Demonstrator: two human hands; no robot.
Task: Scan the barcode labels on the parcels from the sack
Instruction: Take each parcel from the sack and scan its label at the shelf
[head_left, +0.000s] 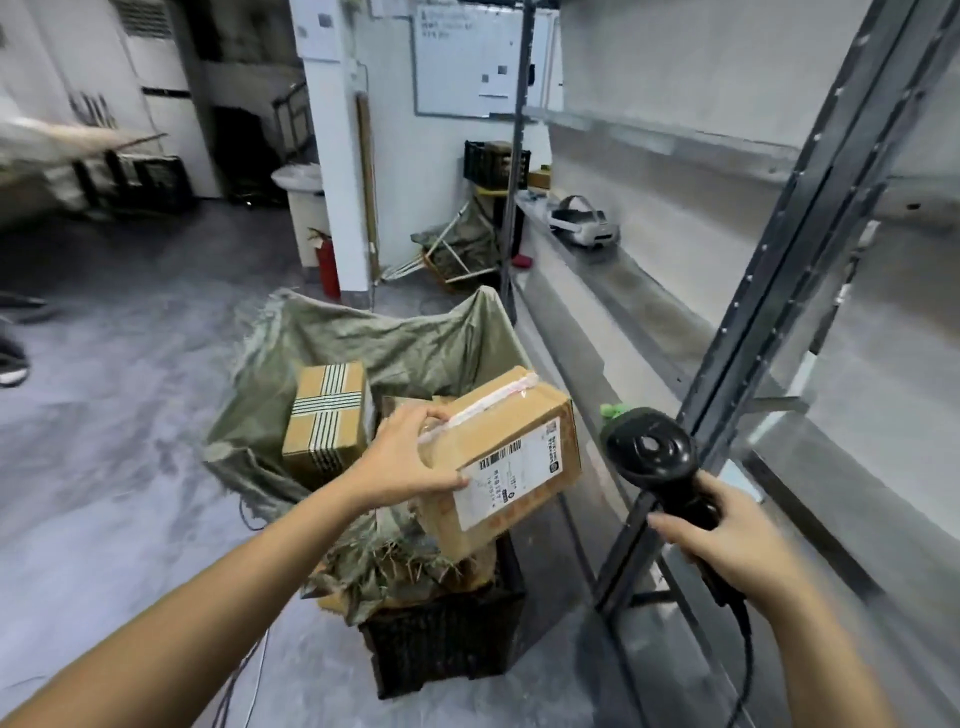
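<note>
- While our left hand (410, 457) holds the parcel (501, 457) up over the open sack (395, 338), its white barcode label (506, 475) faces up and toward us, tilted, with the bars near the label's upper left.
- Our left grip is curled round the parcel's near-left end, fingers over the top edge and thumb laid on the corner of the label, so part of that label is covered.
- We judge the coming move turns on one relation: the parcel lies to the left of the scanner (652, 454), close beside it but not touching, and the scanner's head does not look aimed at the label.
- The parcel's long axis runs from lower left up to the right, its far end nearest the scanner.
- Our right hand (727, 540) is the nearer one to the label's free side; its grip is wrapped round the scanner's handle, a cord (748, 654) trailing down from it.
- We cannot tell whether a finger rests on the trigger.
- Counting: one parcel in hand, one striped box (327, 415) standing in the sack, and hints of more brown card beneath, too hidden to count.
- One scanner, one sack, which sits in one dark basket (441, 644) on the floor, beside a metal rack (779, 322).
</note>
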